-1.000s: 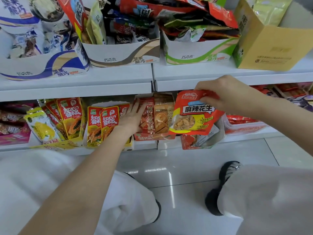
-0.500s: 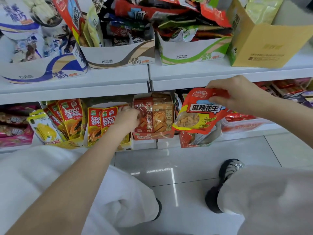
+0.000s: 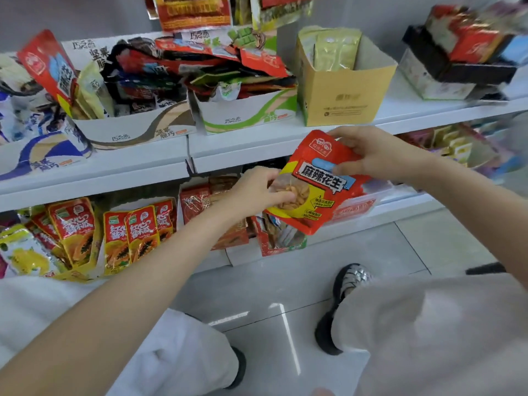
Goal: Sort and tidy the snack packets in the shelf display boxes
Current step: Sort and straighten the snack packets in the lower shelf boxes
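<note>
Both hands are gripping one flat red and yellow plastic peanut packet (image 3: 320,184) with bold black lettering and a clear window. The packet is being held tilted in the air, just in front of the white metal shelf edge (image 3: 243,151), below the upper shelf boxes and above the lower ones.

Right hand (image 3: 368,154): fingers are curling over the packet's top right corner, thumb pressing on the front by the blue patch. Left hand (image 3: 257,192): fingers are pinching the packet's lower left edge, over the clear window.

Above the shelf edge: a white cardboard display box with a green swirl (image 3: 245,112) is holding a jumble of mixed foil packets; left of it a white cardboard box with a brown swirl (image 3: 134,127) is likewise overfilled; right of it a tan cardboard carton (image 3: 345,92) is holding pale green pouches.

Below the shelf edge: red and yellow papaya-print packets (image 3: 134,232) are standing in rows to the left of the held packet; a small red open-front carton (image 3: 274,238) is sitting directly under it. A clear plastic tub (image 3: 368,201) is lying behind the packet to the right.
</note>
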Demonstrator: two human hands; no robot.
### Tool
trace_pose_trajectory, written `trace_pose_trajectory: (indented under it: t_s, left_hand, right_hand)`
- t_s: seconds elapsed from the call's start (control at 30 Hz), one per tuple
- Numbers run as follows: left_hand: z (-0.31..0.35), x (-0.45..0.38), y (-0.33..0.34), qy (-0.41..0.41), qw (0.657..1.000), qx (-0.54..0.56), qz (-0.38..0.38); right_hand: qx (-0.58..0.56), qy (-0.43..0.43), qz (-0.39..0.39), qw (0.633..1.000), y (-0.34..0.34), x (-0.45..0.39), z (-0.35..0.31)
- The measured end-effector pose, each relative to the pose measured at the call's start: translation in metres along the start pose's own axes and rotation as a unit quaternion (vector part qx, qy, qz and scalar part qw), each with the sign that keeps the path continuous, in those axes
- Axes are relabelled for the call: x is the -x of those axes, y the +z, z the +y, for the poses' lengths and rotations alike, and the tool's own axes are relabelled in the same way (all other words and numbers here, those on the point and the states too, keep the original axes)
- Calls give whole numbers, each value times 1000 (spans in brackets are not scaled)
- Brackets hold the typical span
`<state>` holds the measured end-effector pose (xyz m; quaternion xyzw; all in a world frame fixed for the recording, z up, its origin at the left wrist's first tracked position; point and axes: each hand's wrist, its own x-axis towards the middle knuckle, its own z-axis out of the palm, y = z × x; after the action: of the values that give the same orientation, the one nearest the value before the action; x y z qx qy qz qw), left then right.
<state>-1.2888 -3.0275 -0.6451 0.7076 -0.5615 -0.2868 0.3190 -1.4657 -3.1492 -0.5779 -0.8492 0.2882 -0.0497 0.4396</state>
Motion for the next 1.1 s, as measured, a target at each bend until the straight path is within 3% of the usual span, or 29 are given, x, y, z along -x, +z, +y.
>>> trace_pose_trajectory:
  t_s: [0.13,0.27,0.4,0.63,0.73,0.8,0.9,1.1]
  left_hand:
    - [23,-23,22,34,996,47,64]
    - [26,-46,50,38,999,9,35]
    - [3,-58,74,0,994,-106,-22]
    - [-1,-91,107,7,986,-164,-9]
    - [-4,-117,114,7,965,-241,-104]
    - [-6,-132,118,-14,933,-317,-171]
    - [-8,-150,123,-18,888,-409,-212]
    - [-13,-159,131,-15,900,-397,-180]
  right_hand:
    - [41,99,27,994,-21,12,15]
    - [258,47,189,946,-49,19,35]
    - [323,24,297,898,-75,34,61]
    - [322,-63,315,891,-71,41,111]
    - [293,-75,319,898,-68,39,123]
    - [280,-78,310,905,-69,35,127]
    - [275,-84,297,911,-71,30,134]
    - [283,-86,283,912,-68,28,153]
